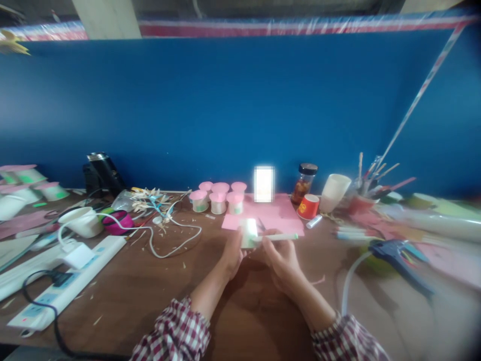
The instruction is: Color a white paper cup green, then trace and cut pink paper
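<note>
My left hand is closed around a small white paper cup with pale green colouring near its lower edge. Between the fingers of my right hand is a white marker pen with a light green end. Its tip points left and meets the cup's side, though blur hides the exact contact. Just beyond both hands lies a pink sheet. Several similar white cups with pink discs on top stand close together to its left.
A white power strip with cables lies at left, near a magenta cup. More pink-topped cups are stacked far left. A lidded jar, a red paper cup and a blue glue gun are at right.
</note>
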A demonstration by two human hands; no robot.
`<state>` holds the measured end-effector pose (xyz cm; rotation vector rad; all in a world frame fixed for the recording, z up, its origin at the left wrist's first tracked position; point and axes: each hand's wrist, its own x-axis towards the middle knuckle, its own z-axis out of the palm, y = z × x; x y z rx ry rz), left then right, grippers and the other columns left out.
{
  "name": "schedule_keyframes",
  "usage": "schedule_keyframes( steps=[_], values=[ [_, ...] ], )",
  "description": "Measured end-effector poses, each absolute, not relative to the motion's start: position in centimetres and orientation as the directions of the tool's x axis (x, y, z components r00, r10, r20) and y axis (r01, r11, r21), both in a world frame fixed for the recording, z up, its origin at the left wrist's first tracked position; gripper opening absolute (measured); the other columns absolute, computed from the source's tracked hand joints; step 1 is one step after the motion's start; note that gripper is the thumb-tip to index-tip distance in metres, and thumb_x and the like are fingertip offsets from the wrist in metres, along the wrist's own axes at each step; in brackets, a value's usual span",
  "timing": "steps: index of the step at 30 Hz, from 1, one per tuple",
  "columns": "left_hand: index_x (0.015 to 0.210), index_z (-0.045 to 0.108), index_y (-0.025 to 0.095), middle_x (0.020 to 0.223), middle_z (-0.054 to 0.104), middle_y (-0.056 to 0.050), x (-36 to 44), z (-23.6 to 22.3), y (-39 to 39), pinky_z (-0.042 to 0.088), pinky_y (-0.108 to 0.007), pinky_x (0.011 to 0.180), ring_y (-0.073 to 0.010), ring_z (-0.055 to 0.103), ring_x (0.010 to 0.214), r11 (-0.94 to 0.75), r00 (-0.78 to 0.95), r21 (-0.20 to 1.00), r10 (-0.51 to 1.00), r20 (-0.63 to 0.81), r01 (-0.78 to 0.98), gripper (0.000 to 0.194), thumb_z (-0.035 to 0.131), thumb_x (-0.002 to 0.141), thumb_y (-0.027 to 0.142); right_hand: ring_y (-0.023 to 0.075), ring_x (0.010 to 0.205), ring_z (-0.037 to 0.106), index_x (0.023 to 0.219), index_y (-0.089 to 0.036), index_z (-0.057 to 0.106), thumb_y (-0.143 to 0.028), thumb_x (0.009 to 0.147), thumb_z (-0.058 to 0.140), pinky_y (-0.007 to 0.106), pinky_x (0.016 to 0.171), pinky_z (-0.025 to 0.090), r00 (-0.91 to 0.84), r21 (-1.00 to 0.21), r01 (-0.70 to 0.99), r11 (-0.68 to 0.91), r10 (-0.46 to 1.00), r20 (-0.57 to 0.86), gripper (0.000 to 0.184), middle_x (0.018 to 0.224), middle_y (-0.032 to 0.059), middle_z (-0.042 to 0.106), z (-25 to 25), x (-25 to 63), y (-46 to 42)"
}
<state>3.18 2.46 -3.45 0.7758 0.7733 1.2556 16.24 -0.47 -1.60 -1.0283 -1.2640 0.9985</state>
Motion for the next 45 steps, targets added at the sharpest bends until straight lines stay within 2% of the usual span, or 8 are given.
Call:
schedule_keyframes(
  steps=[6, 11, 15, 20, 28, 33, 38, 45],
  values=[
    [0.099, 0.06, 0.015, 0.085, 0.066, -0.007, 3.1, -3.5, 2.4, 0.046, -0.034, 0.078, -0.0189, 0.061, 0.081, 0.151, 0.111, 0.847, 0.988, -0.11, -0.509, 0.049, 0.056, 0.076, 0.057, 0.0103, 0.051, 0.046, 0.077, -0.016, 0.059, -0.033, 0.08, 0.059, 0.021, 0.048, 0.037, 0.014, -0.963, 0.013, 0.27, 0.963, 0.27, 0.017, 0.059, -0.0022, 0.053, -1.2, 16.3, -0.6],
    [0.098, 0.061, 0.014, 0.087, 0.066, -0.008, 3.1, -3.4, 2.4, 0.045, -0.033, 0.077, -0.019, 0.06, 0.082, 0.123, 0.142, 0.854, 0.988, -0.059, -0.505, 0.048, 0.056, 0.077, 0.056, 0.0096, 0.049, 0.043, 0.08, -0.016, 0.06, -0.034, 0.079, 0.061, 0.02, 0.044, 0.034, 0.045, -0.966, -0.018, 0.259, 0.965, 0.258, 0.018, 0.056, -0.0032, 0.05, -1.3, 16.2, -0.5],
    [0.097, 0.061, 0.015, 0.086, 0.066, -0.007, 3.0, -3.4, 2.5, 0.046, -0.035, 0.078, -0.019, 0.06, 0.081, 0.153, 0.11, 0.846, 0.988, -0.113, -0.511, 0.047, 0.056, 0.077, 0.057, 0.0097, 0.048, 0.042, 0.079, -0.017, 0.06, -0.036, 0.078, 0.061, 0.021, 0.044, 0.034, 0.02, -0.968, -0.008, 0.252, 0.968, 0.252, 0.019, 0.056, -0.0031, 0.051, -1.6, 16.3, -0.4],
    [0.103, 0.06, 0.015, 0.094, 0.066, -0.009, 3.0, -3.5, 2.5, 0.046, -0.035, 0.08, -0.0206, 0.06, 0.088, 0.141, 0.147, 0.842, 0.986, -0.075, -0.52, 0.046, 0.053, 0.08, 0.055, 0.0111, 0.051, 0.047, 0.086, -0.018, 0.06, -0.036, 0.081, 0.058, 0.021, 0.046, 0.036, 0.06, -0.969, -0.016, 0.247, 0.968, 0.246, 0.019, 0.061, -0.0014, 0.054, -2.2, 16.4, -0.4],
    [0.102, 0.061, 0.015, 0.093, 0.067, -0.009, 3.0, -3.5, 2.4, 0.046, -0.033, 0.079, -0.0197, 0.06, 0.086, 0.151, 0.163, 0.839, 0.984, -0.076, -0.523, 0.045, 0.052, 0.081, 0.054, 0.0112, 0.053, 0.048, 0.083, -0.017, 0.059, -0.036, 0.082, 0.059, 0.021, 0.048, 0.037, 0.051, -0.968, -0.054, 0.244, 0.969, 0.241, 0.019, 0.061, -0.0016, 0.053, -2.0, 16.3, -0.3],
    [0.104, 0.06, 0.012, 0.09, 0.067, -0.009, 2.9, -3.3, 2.5, 0.047, -0.034, 0.078, -0.0195, 0.061, 0.083, 0.217, 0.152, 0.805, 0.976, -0.158, -0.552, 0.046, 0.046, 0.085, 0.053, 0.0102, 0.05, 0.045, 0.08, -0.017, 0.058, -0.038, 0.079, 0.062, 0.021, 0.045, 0.035, 0.027, -0.973, -0.094, 0.213, 0.977, 0.211, 0.021, 0.058, -0.0034, 0.05, -1.8, 16.2, -0.4],
    [0.107, 0.058, 0.012, 0.095, 0.067, -0.011, 2.9, -3.3, 2.6, 0.048, -0.033, 0.075, -0.0203, 0.062, 0.084, 0.22, 0.162, 0.796, 0.975, -0.155, -0.563, 0.046, 0.046, 0.086, 0.051, 0.0117, 0.052, 0.048, 0.086, -0.017, 0.059, -0.04, 0.08, 0.061, 0.022, 0.047, 0.037, 0.053, -0.972, -0.122, 0.201, 0.979, 0.196, 0.024, 0.06, -0.0018, 0.053, -1.8, 16.1, -0.4],
    [0.101, 0.06, 0.013, 0.088, 0.067, -0.009, 2.9, -3.3, 2.4, 0.047, -0.032, 0.074, -0.0183, 0.061, 0.078, 0.209, 0.153, 0.805, 0.977, -0.148, -0.555, 0.043, 0.048, 0.085, 0.051, 0.0121, 0.054, 0.051, 0.081, -0.017, 0.059, -0.038, 0.079, 0.063, 0.022, 0.05, 0.038, 0.023, -0.97, -0.136, 0.2, 0.98, 0.198, 0.021, 0.061, -0.0013, 0.056, -1.9, 16.1, -0.3]
  ],
)
